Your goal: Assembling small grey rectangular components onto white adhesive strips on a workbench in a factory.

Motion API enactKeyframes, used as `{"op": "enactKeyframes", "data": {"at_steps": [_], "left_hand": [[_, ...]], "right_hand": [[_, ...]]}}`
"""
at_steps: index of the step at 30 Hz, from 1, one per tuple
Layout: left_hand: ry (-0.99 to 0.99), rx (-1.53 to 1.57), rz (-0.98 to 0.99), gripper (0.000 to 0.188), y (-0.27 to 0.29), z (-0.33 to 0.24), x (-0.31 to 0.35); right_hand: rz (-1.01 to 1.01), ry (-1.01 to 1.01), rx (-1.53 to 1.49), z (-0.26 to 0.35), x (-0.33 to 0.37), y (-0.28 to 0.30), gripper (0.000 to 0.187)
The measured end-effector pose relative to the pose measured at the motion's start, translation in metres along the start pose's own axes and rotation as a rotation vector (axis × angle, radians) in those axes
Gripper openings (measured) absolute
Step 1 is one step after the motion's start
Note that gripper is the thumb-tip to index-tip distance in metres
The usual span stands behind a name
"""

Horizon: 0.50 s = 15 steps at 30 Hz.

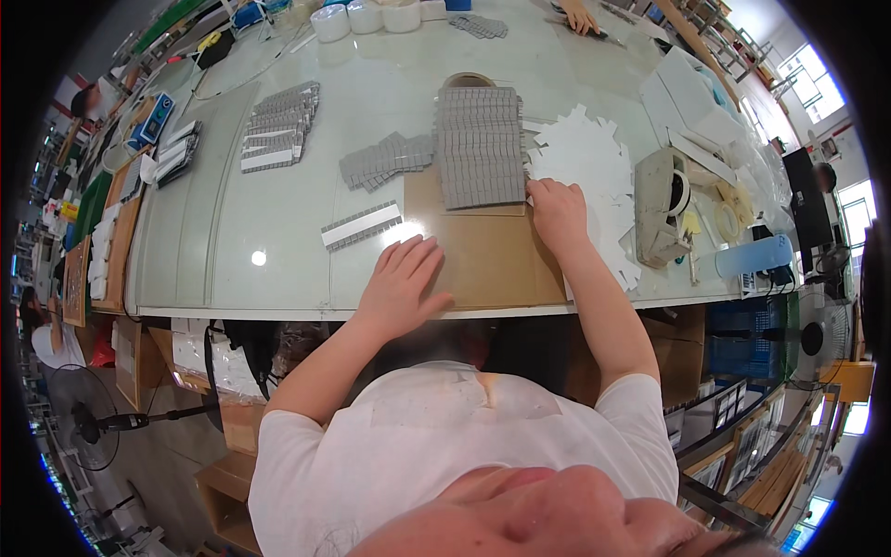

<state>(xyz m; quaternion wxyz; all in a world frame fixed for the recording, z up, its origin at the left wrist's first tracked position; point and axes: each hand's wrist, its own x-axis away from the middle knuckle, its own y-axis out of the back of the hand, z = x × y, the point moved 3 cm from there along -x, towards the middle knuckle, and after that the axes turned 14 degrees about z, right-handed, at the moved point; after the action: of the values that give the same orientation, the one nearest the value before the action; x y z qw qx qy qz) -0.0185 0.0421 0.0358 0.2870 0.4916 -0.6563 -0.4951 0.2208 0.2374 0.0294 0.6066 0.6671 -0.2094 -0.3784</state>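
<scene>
Resting left hand [399, 290], released, near still-unstacked strip [362, 226]; touching built-up grey stack [480, 147] with right hand [559, 213], grasp unclear.

Right hand [560, 213] at the grey stack [481, 148], left hand [401, 286] spread by the brown cardboard [492, 265]

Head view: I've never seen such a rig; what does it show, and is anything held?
A head-worn fisheye camera, looking down, took this, so straight edges bend. No robot: the person's bare left hand lies open at the left edge of the brown cardboard sheet; the right hand is at the lower right corner of the grey, grid-patterned stack, whether it grips is unclear. The pale glossy table also bears a grey-and-white segmented strip and a translucent blue bottle.
</scene>
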Motion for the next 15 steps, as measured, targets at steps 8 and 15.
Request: {"op": "enactKeyframes", "data": {"at_steps": [8,15], "left_hand": [[-0.023,-0.022,-0.065,0.064,0.001,-0.003,0.000],[-0.032,-0.026,-0.088,0.064,0.002,-0.004,0.002]], "right_hand": [[-0.029,0.028,-0.041,-0.003,0.002,-0.003,0.009],[-0.110,0.085,0.103,0.011,0.005,0.019,0.007]]}}
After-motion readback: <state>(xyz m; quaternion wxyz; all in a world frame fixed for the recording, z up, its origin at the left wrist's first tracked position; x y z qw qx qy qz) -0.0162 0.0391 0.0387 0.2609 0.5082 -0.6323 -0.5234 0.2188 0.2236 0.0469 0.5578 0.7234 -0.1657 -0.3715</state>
